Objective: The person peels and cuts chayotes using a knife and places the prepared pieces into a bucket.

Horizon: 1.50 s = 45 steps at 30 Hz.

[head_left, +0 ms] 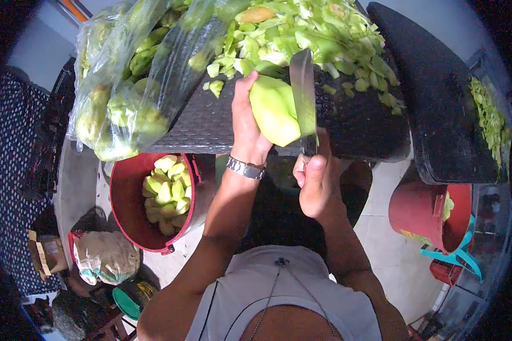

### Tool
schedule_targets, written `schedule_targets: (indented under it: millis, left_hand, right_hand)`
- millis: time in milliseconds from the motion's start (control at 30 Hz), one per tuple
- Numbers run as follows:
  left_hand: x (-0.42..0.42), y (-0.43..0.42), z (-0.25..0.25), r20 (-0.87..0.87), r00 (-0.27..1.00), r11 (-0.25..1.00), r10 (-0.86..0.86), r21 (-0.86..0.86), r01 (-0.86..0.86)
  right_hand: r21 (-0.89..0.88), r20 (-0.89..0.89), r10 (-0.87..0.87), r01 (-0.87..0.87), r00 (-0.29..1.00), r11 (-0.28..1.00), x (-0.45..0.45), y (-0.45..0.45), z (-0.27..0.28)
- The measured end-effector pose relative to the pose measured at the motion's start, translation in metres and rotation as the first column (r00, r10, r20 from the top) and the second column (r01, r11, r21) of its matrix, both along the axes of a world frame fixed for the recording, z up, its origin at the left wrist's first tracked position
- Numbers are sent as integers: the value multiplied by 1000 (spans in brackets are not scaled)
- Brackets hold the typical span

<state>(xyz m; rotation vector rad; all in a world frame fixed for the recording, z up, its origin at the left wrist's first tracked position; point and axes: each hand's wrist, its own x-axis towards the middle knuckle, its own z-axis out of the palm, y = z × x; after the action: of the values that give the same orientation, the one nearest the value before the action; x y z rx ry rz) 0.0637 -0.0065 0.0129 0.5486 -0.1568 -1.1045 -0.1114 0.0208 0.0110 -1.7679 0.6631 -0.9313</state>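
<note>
A pale green peeled fruit or vegetable (272, 111) rests in my left hand (248, 122), whose fingers wrap round its left side and underside. My right hand (317, 184) grips the handle of a wide-bladed knife (302, 94), its blade pointing up and lying close along the right side of the green piece. Both hands are over the near edge of a dark woven tabletop (205, 128). Behind them lies a heap of green peelings (307, 34). A clear plastic bag (119, 108) with more green produce sits at the left of the table.
A red bucket (115, 199) of peeled pieces stands on the floor below left. Another red bucket (409, 213) is at the right, beside a teal object (463, 258). A second dark surface (438, 102) bears peelings. A stuffed sack (105, 256) stands lower left.
</note>
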Motion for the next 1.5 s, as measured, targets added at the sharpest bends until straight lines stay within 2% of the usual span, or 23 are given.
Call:
schedule_targets:
  millis: [200, 300, 433, 500, 567, 633, 700, 733, 833, 900, 933, 1033, 1133, 1167, 1233, 1333, 1433, 1500]
  left_hand:
    - [-3, -2, -3, 42, 999, 1000, 25, -20, -24]
    - [-4, 0, -5, 88, 995, 999, 40, -10, -40]
    - [-6, 3, -6, 56, 997, 998, 59, 14, -59]
    - [-8, 8, 1, 38, 999, 998, 32, 55, -34]
    - [-10, 8, 11, 18, 999, 998, 27, 60, -28]
    - [-12, 15, 14, -13, 999, 996, 53, 68, -52]
    - [-12, 18, 12, -18, 998, 996, 63, 66, -61]
    - [-12, 17, 12, -18, 997, 996, 68, 58, -67]
    - [-14, 17, 1, -19, 994, 991, 111, 74, -109]
    - [-16, 18, -4, -19, 995, 991, 96, 91, -94]
    - [-17, 17, -4, -21, 996, 991, 92, 97, -90]
    - [-10, 17, 2, 75, 997, 989, -14, 147, 3]
    - [-13, 17, 9, 50, 998, 992, 38, 122, -44]
    - [-20, 17, 14, 73, 991, 986, 112, 117, -120]
    - [-18, 17, 6, 58, 996, 989, 63, 132, -70]
    - [-6, 13, -1, 90, 996, 989, -8, 145, -5]
    - [-3, 12, -8, 104, 994, 989, 15, 142, -30]
    - [-7, 8, -5, 74, 996, 992, 49, 112, -57]
  right_hand:
    - [-64, -3, -52, 51, 999, 997, -3, 4, -14]
    - [-25, -18, -47, 46, 999, 999, -4, 4, -13]
    - [47, -243, 61, -51, 968, 998, -21, -2, -8]
    - [210, -278, 137, -79, 951, 974, -28, -3, 3]
    - [462, -164, 136, -46, 977, 886, -24, -2, 35]
    - [395, -177, 78, -2, 981, 919, -22, -1, 34]
    - [228, -215, 19, 32, 976, 973, -20, 0, 26]
    - [81, -238, -19, 40, 971, 996, -18, -2, 17]
    - [-189, -333, -66, 2, 940, 982, -20, -10, -21]
    - [-161, -336, -59, 4, 940, 987, -24, -10, -30]
    - [-78, -294, -41, 19, 955, 997, -22, -8, -28]
    - [34, -344, -9, 23, 939, 999, -27, -2, -22]
    - [24, -353, -47, 59, 935, 998, -28, 3, -16]
    - [28, -356, -27, 40, 934, 999, -28, 1, -18]
    - [61, -387, 54, -32, 921, 998, -35, -2, -27]
    - [221, -316, 189, -122, 930, 968, -39, -3, -30]
    - [294, -250, 165, -88, 954, 952, -36, 0, -13]
    - [261, -265, 142, -71, 954, 963, -36, -7, -11]
